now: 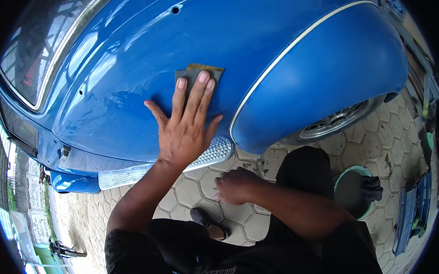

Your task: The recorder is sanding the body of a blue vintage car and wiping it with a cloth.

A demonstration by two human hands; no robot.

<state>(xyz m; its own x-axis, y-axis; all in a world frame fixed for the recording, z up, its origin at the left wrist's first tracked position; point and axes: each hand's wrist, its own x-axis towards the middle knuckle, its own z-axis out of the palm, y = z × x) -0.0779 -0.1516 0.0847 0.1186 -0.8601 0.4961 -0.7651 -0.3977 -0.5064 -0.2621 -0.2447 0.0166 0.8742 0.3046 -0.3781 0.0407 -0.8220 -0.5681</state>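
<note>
My left hand (182, 131) lies against the blue side panel (130, 101) of a car. Its fingers are outstretched and hold a folded piece of sandpaper (190, 75) flat on the paint. The sheet is dark grey, with a tan edge at the top. Pale smears and wet-looking shine cover the panel left of the hand. Over the paving, below the ribbed running board (213, 153), hangs my right hand (239, 185), its fingers curled closed. Nothing shows in it, and it touches nothing.
A rounded blue fender (324, 68) with cream trim bulges at the right, above a wheel (341, 119). A green-rimmed bucket (337, 183) of murky water stands beside my knee, a dark cloth (371, 188) over its edge. Farther right is a blue slatted object (406, 217). Hexagonal pavers (187, 191) lie underfoot.
</note>
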